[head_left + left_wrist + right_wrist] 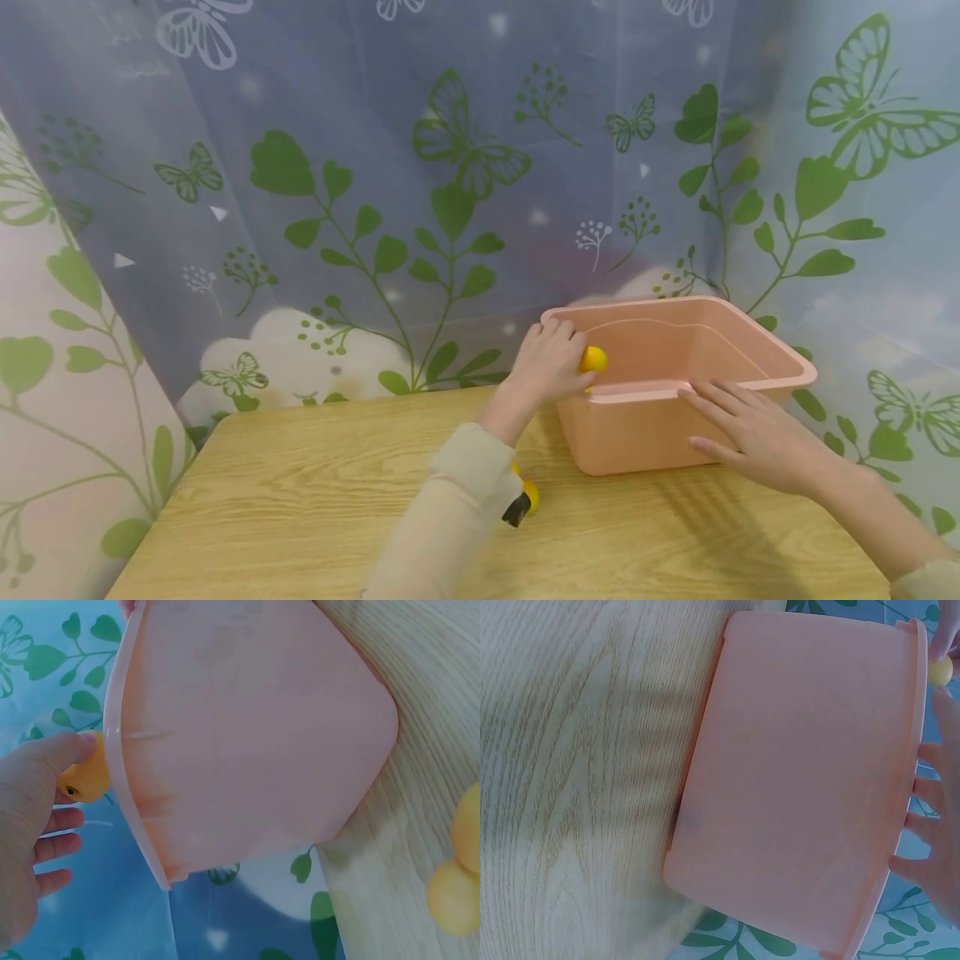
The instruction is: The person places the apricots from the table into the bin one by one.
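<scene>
My left hand [546, 360] holds a small rounded yellow toy [595, 359] over the left end of a pink plastic bin [652, 433]. In the left wrist view the thumb presses on this toy, which bears a dark eye-like spot, just beside the bin's rim [114, 742]. The other fingers stand apart below it. My right hand [765, 435] rests with extended fingers at the near rim of the bin, and its fingertips [924, 787] touch the rim in the right wrist view. Part of the held toy is hidden behind the left hand.
Another yellow toy [531, 495] with a black part [516, 510] lies on the wooden table [315, 500], partly covered by my left sleeve. Curtain-like sheets [345, 100] with butterflies and leaves hang close behind the table and at both sides.
</scene>
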### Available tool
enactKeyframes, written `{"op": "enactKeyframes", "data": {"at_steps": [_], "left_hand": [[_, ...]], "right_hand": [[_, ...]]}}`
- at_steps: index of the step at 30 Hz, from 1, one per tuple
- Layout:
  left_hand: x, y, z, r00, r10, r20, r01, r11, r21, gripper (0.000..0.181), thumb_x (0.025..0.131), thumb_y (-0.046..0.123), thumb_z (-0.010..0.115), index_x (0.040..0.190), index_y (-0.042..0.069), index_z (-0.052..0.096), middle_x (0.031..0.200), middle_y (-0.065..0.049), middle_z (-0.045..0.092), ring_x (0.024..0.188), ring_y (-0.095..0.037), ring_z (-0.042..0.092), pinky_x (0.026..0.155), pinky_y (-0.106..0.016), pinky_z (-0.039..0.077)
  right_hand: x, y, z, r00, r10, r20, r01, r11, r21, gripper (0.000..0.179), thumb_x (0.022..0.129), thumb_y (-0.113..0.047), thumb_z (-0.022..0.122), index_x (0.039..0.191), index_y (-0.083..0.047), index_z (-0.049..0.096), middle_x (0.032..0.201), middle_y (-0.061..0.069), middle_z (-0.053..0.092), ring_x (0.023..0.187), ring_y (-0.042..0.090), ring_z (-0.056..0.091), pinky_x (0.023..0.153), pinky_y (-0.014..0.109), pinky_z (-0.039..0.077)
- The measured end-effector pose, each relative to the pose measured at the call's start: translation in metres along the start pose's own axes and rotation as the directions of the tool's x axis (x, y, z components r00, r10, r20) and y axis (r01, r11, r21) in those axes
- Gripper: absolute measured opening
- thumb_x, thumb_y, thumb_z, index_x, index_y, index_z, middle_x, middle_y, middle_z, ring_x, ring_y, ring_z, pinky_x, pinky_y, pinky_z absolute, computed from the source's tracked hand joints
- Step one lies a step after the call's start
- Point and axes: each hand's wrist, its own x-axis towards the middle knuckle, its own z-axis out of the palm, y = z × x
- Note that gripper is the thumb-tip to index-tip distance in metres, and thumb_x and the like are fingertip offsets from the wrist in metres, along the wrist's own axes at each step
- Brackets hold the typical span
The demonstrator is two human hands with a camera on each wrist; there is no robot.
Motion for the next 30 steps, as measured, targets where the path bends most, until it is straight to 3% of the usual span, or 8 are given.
{"op": "enactKeyframes", "data": {"at_steps": [8, 16, 22, 30], "left_hand": [[0.003, 0.01, 0.003, 0.999, -0.011, 0.035, 0.012, 1.0, -0.024, 0.037, 0.087, 0.049, 0.053, 0.107, 0.018, 0.057, 0.104, 0.003, 0.051, 0.101, -0.017, 0.046, 0.087, -0.031, 0.036], [0.0, 0.009, 0.001, 0.998, -0.025, 0.049, 0.025, 1.0, 0.001, 0.049, 0.09, 0.056, 0.046, 0.121, 0.02, 0.053, 0.111, 0.004, 0.051, 0.107, -0.016, 0.046, 0.09, -0.031, 0.036], [-0.01, -0.003, 0.0, 0.998, -0.044, 0.04, 0.044, 0.999, -0.012, 0.048, 0.091, 0.056, 0.043, 0.12, 0.019, 0.055, 0.109, 0.005, 0.051, 0.104, -0.014, 0.047, 0.084, -0.028, 0.037], [-0.03, -0.031, 0.006, 0.996, -0.081, -0.021, 0.08, 0.996, -0.05, 0.041, 0.093, 0.049, 0.046, 0.114, 0.016, 0.059, 0.108, 0.0, 0.056, 0.101, -0.018, 0.049, 0.091, -0.033, 0.038]], "right_hand": [[0.002, -0.002, 0.001, 1.0, 0.006, 0.019, -0.006, 1.0, 0.009, 0.063, 0.091, -0.04, 0.055, 0.141, -0.006, 0.037, 0.142, 0.023, 0.034, 0.128, 0.046, 0.029, 0.099, 0.058, 0.025], [0.003, -0.002, 0.002, 1.0, -0.007, 0.004, 0.007, 1.0, -0.001, 0.064, 0.091, -0.041, 0.055, 0.142, -0.007, 0.036, 0.142, 0.022, 0.035, 0.127, 0.045, 0.03, 0.098, 0.057, 0.026], [0.002, -0.001, 0.002, 1.0, -0.009, -0.002, 0.009, 1.0, 0.006, 0.065, 0.091, -0.039, 0.056, 0.143, -0.009, 0.034, 0.142, 0.022, 0.035, 0.127, 0.044, 0.03, 0.1, 0.056, 0.024], [0.001, 0.0, 0.002, 1.0, -0.009, 0.0, 0.009, 1.0, 0.01, 0.067, 0.091, -0.039, 0.055, 0.147, -0.015, 0.027, 0.142, 0.022, 0.034, 0.127, 0.045, 0.031, 0.103, 0.053, 0.022]]}}
